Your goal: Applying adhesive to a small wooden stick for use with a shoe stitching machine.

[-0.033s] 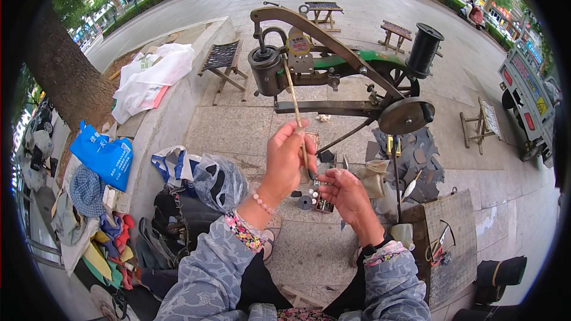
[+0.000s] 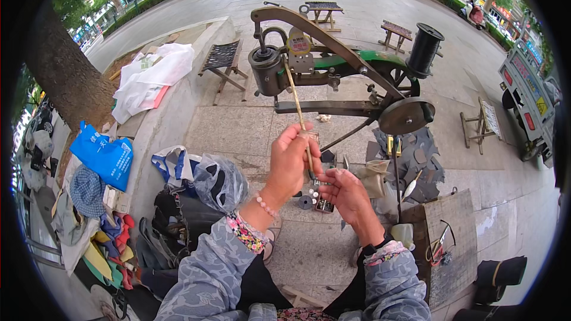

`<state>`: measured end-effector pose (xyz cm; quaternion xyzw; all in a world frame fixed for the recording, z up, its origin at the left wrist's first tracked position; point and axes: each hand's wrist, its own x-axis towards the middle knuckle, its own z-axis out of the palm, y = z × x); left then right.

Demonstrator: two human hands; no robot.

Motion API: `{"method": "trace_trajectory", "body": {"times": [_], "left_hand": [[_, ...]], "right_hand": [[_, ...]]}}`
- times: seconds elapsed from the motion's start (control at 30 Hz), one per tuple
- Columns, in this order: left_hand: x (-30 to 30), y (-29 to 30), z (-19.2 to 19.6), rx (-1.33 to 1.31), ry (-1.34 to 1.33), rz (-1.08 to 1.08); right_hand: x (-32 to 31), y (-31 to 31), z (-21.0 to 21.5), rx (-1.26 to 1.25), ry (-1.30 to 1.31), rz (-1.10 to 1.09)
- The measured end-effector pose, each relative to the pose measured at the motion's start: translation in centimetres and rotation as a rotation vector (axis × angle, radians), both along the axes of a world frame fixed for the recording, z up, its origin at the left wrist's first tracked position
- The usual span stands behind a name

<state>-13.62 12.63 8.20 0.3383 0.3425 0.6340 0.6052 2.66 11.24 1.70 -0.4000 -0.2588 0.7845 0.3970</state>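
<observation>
Left hand (image 2: 289,160) grips a thin tan wooden stick (image 2: 295,98), raised upright for reach; I see right hand (image 2: 345,193) cupped loosely beneath, fingertips at its lower end, steadying.

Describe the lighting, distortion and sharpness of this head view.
Head view: soft, even daylight with no hard shadows or glare; strong fisheye bending, black corners around the round image; the left hand, its thin stick and the sewing machine look sharp; the rim smears.
</observation>
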Motion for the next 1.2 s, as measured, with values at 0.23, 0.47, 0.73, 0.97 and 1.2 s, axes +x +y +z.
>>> {"method": "trace_trajectory", "body": {"times": [0.23,0.47,0.73,0.97,1.2], "left_hand": [[2.2,-0.9,0.3,-0.082,0.021,-0.005],[0.9,0.1,0.1,-0.019,0.181,-0.012],[2.3,-0.8,0.3,-0.041,0.107,0.018],[1.0,-0.5,1.5,-0.075,0.062,-0.014],[1.7,-1.5,1.6,-0.048,-0.006,-0.023]], "right_hand": [[-0.1,0.3,-0.9,-0.003,0.003,0.023],[0.1,0.0,-0.1,0.034,0.035,0.009],[0.2,0.0,0.0,0.008,0.028,-0.001],[0.3,0.0,0.0,0.028,0.057,-0.005],[0.1,-0.1,0.3,0.020,0.038,0.002]]}}
